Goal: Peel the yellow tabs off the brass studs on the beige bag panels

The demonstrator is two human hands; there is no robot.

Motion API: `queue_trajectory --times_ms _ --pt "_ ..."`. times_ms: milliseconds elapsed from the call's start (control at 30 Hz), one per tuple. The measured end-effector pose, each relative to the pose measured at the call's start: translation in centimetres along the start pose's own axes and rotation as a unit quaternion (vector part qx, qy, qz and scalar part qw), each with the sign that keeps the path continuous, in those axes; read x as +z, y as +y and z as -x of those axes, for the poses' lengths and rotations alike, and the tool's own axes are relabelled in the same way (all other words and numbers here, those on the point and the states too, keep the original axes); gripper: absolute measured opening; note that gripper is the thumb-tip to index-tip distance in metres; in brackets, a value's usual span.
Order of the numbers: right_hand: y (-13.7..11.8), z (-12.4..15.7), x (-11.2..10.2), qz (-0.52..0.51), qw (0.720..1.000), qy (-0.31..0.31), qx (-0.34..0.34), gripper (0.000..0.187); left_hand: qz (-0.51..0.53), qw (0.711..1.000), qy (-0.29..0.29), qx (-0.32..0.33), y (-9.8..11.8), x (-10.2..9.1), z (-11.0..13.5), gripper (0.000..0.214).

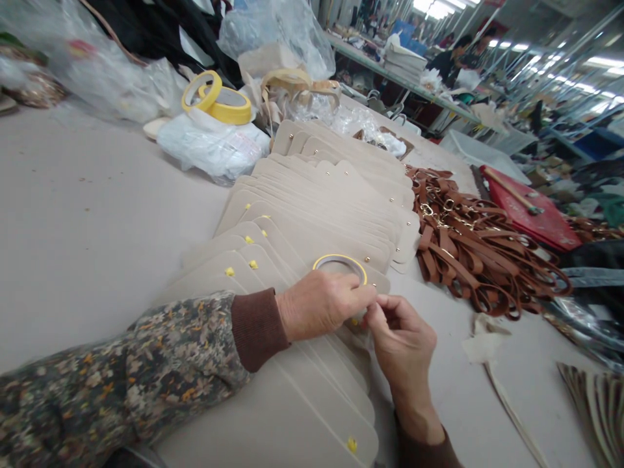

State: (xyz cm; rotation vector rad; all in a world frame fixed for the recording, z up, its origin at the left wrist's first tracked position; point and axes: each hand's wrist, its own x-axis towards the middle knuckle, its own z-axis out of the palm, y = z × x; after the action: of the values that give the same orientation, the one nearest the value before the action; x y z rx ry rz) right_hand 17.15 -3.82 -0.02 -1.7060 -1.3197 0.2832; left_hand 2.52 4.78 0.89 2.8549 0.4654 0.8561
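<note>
My left hand (322, 303) grips a roll of yellow tape (340, 263) above a long row of overlapped beige leather flaps (316, 214). My right hand (402, 338) is closed in a pinch right beside it, fingertips touching the left fingertips; what it pinches is too small to make out. Several flaps near my left sleeve carry small yellow tape bits (253, 264). Another yellow bit (351, 444) sits on the nearest flap.
A heap of brown leather straps (468, 250) with metal rings lies to the right. Two yellow tape rolls (217, 97) rest on a plastic bag (214, 146) at the back. A red case (531, 211) with a hammer sits far right. Paper strips (487, 351) lie near my right hand.
</note>
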Motion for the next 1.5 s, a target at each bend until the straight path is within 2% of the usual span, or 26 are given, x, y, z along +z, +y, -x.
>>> queue_trajectory --times_ms 100,167,333,433,600,767,1000,1067,1167,1233,1333,1500 --pt "0.7 -0.4 -0.1 -0.129 0.981 -0.013 0.146 0.017 -0.004 0.999 0.033 0.02 0.3 -0.1 0.1 0.023" --pt "1.7 -0.7 -0.4 -0.17 0.965 -0.005 0.199 0.022 -0.031 0.999 0.006 0.007 0.2 0.0 0.1 0.02" --pt "3.3 -0.8 -1.3 -0.155 0.961 0.0 0.227 0.033 -0.091 0.983 -0.142 -0.068 -0.6 0.1 0.3 0.01" --pt "3.4 -0.7 -1.0 -0.143 0.962 -0.024 0.231 0.034 -0.071 0.978 -0.181 -0.076 -0.6 0.1 0.4 0.011" --pt "3.5 -0.6 -0.4 -0.088 0.974 -0.035 0.206 0.034 -0.054 0.977 -0.202 -0.048 -0.5 0.2 0.6 0.011" --pt "3.7 -0.4 -0.3 0.007 0.986 -0.071 0.15 0.032 -0.059 0.976 -0.206 -0.05 -0.6 0.3 0.5 0.014" --pt "3.2 -0.9 0.2 0.148 0.985 -0.069 0.05 0.028 -0.054 0.973 -0.218 -0.054 -0.6 0.1 0.3 0.014" --pt "3.1 -0.9 0.1 0.162 0.984 -0.059 0.05 0.029 -0.05 0.973 -0.218 -0.056 -0.6 0.2 0.3 0.014" --pt "3.4 -0.5 -0.4 0.148 0.983 -0.032 0.099 0.036 -0.052 0.974 -0.212 -0.056 -0.7 0.2 0.4 0.014" --pt "3.7 0.0 -0.8 0.123 0.985 -0.043 0.113 0.034 -0.052 0.974 -0.212 -0.054 -0.8 0.2 0.4 0.014" --pt "3.9 0.5 -0.9 0.131 0.987 -0.055 0.07 0.032 -0.049 0.972 -0.221 -0.058 -0.8 0.1 0.3 0.014" --pt "3.6 0.1 0.1 0.174 0.984 -0.026 0.029 0.03 -0.046 0.974 -0.216 -0.056 -0.8 0.1 0.3 0.013"
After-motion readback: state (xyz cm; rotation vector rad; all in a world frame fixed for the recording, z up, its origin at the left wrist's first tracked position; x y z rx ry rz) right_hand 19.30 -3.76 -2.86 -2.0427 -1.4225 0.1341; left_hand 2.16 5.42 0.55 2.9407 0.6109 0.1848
